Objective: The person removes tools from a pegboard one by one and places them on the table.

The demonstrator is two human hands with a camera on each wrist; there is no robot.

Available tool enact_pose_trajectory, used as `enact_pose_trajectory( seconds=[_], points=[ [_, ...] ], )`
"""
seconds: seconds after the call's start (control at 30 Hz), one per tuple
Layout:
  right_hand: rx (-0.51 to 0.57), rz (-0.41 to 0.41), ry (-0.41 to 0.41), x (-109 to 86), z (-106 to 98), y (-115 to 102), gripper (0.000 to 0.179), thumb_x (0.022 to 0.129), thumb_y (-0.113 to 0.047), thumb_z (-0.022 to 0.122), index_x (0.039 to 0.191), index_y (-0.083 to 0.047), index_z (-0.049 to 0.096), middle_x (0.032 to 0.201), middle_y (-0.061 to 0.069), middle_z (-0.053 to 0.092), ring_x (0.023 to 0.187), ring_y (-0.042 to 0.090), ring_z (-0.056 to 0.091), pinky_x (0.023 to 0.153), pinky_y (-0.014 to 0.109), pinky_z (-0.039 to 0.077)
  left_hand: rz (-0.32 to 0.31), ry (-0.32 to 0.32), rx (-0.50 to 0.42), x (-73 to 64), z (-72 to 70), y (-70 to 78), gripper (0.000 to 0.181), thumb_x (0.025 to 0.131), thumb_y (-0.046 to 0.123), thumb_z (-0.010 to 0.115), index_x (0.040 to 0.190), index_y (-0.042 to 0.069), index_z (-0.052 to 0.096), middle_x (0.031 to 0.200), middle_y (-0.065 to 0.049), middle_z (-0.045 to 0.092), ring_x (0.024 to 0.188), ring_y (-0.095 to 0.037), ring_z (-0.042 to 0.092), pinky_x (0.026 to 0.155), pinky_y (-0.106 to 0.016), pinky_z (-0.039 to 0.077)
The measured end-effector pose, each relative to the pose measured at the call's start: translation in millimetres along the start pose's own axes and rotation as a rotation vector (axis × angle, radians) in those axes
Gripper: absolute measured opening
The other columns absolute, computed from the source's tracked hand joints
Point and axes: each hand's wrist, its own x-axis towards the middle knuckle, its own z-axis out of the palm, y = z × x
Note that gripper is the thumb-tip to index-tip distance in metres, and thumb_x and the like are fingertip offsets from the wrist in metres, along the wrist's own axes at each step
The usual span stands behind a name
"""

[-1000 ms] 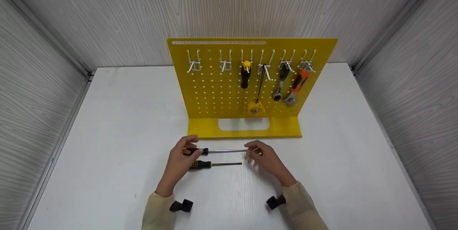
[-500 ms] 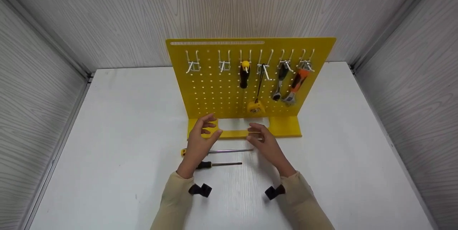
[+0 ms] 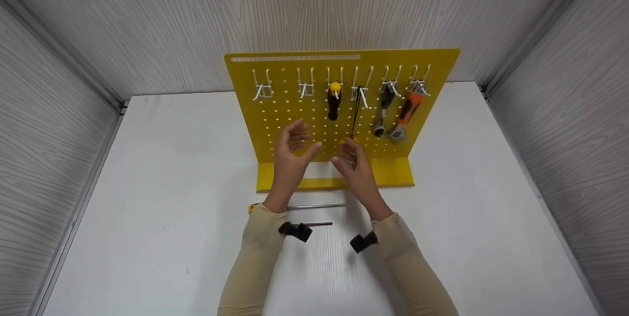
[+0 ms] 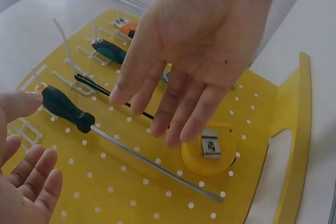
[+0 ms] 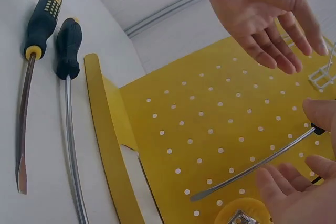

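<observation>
My left hand (image 3: 291, 161) is raised before the lower left of a yellow pegboard (image 3: 304, 109), fingers spread and holding nothing. My right hand (image 3: 357, 168), also holding nothing, hovers in front of a yellow tape measure (image 4: 210, 153), which it mostly hides in the head view. Between and above the hands, a screwdriver (image 3: 334, 104) with a dark handle and yellow end hangs on a hook; its flat tip points down in the left wrist view. On the table behind my hands lie a silver-shaft screwdriver (image 5: 68, 56) and a second screwdriver (image 5: 42, 24) with yellow-dotted handle.
Hanging at the board's right are a dark-handled wrench (image 3: 385, 109) and an orange-handled adjustable wrench (image 3: 408, 112). Two bare hooks, a left hook (image 3: 262, 91) and another hook (image 3: 305, 90), project at the left. The board's base (image 3: 393, 172) stands on the white table (image 3: 481, 183).
Both hands have left the screwdrivers on the table and moved forward and up to the pegboard, closer together. The two screwdrivers stay lying where they were.
</observation>
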Motion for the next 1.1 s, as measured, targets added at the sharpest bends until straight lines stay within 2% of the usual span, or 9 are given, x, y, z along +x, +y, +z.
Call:
enact_pose_trajectory(
  seconds=[0.2, 0.3, 0.47, 0.7, 0.9, 1.1],
  points=[
    [-0.031, -0.009, 0.044, 9.6, 5, -3, 0.062, 0.096, -0.017, 0.059, 0.148, -0.004, 0.029, 0.146, 0.018, 0.038, 0.136, 0.032, 0.040, 0.115, 0.044, 0.032, 0.009, 0.021, -0.020, 15.4, 16.6, 6.9, 0.060, 0.086, 0.018, 0.072, 0.136, 0.002, 0.044, 0.129, -0.017, 0.052, 0.113, -0.026, 0.054, 0.099, -0.039, 0.045],
    [-0.049, -0.017, 0.052, 15.3, 6, -2, 0.060, 0.097, -0.016, 0.058, 0.148, -0.003, 0.030, 0.147, 0.018, 0.039, 0.135, 0.033, 0.041, 0.113, 0.045, 0.033, 0.009, 0.033, -0.038, 23.3, 21.6, 10.1, 0.061, 0.085, 0.018, 0.072, 0.137, 0.003, 0.044, 0.128, -0.015, 0.053, 0.113, -0.024, 0.054, 0.099, -0.038, 0.044],
    [-0.067, -0.012, 0.049, 22.5, 9, -2, 0.058, 0.097, -0.014, 0.055, 0.148, -0.005, 0.031, 0.148, 0.016, 0.039, 0.136, 0.031, 0.041, 0.113, 0.045, 0.034, -0.028, 0.026, -0.089, 33.9, 28.5, 11.1, 0.063, 0.085, 0.016, 0.072, 0.139, 0.005, 0.042, 0.129, -0.013, 0.053, 0.116, -0.024, 0.053, 0.103, -0.038, 0.042],
    [-0.051, -0.056, 0.040, 31.0, 18, 3, 0.053, 0.097, -0.006, 0.051, 0.146, -0.004, 0.032, 0.146, 0.016, 0.040, 0.135, 0.030, 0.042, 0.113, 0.043, 0.034, -0.053, 0.003, -0.128, 42.4, 35.1, 10.0, 0.059, 0.086, 0.013, 0.070, 0.138, 0.004, 0.043, 0.127, -0.016, 0.054, 0.116, -0.026, 0.052, 0.102, -0.037, 0.043],
    [-0.078, -0.067, 0.078, 33.8, 23, 7, 0.047, 0.097, -0.007, 0.054, 0.141, -0.003, 0.038, 0.141, 0.018, 0.045, 0.130, 0.031, 0.047, 0.110, 0.043, 0.038, -0.049, -0.002, -0.104, 44.8, 37.5, 7.4, 0.055, 0.086, 0.013, 0.070, 0.135, 0.002, 0.047, 0.125, -0.017, 0.056, 0.115, -0.026, 0.054, 0.103, -0.039, 0.041],
    [-0.095, -0.068, 0.075, 33.3, 24, 9, 0.042, 0.097, -0.005, 0.052, 0.137, -0.001, 0.042, 0.134, 0.018, 0.050, 0.124, 0.030, 0.051, 0.106, 0.042, 0.042, -0.050, 0.001, -0.098, 47.3, 36.0, 7.8, 0.048, 0.087, 0.013, 0.070, 0.130, 0.002, 0.052, 0.122, -0.016, 0.059, 0.112, -0.026, 0.055, 0.103, -0.041, 0.041]
  ],
)
